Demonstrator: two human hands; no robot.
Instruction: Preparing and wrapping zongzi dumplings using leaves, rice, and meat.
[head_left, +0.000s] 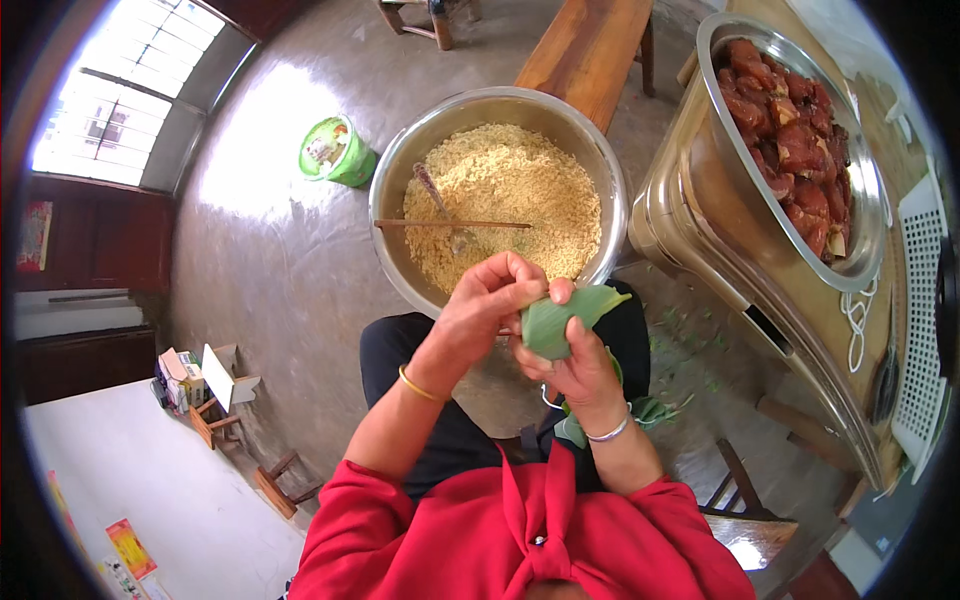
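A folded green leaf packet (564, 321) is held in front of my lap, at the near rim of a large steel basin. My right hand (574, 360) grips it from below and the side, thumb on the leaf. The fingers of my left hand (487, 296) pinch at its upper left edge. Pale yellow grain (517, 180) fills much of the steel basin (611, 202). A spoon (431, 187) stands in the grain, and a thin brown stick (450, 223) lies over it. What is inside the leaf is hidden.
At the right, a steel bowl (720, 120) of raw meat chunks (806, 150) stands on a table beside white string (856, 330), scissors (886, 375) and a white perforated basket (922, 247). A wooden bench (585, 52) is beyond the basin, a green bin (352, 161) left of it. More leaves (652, 412) hang by my right wrist.
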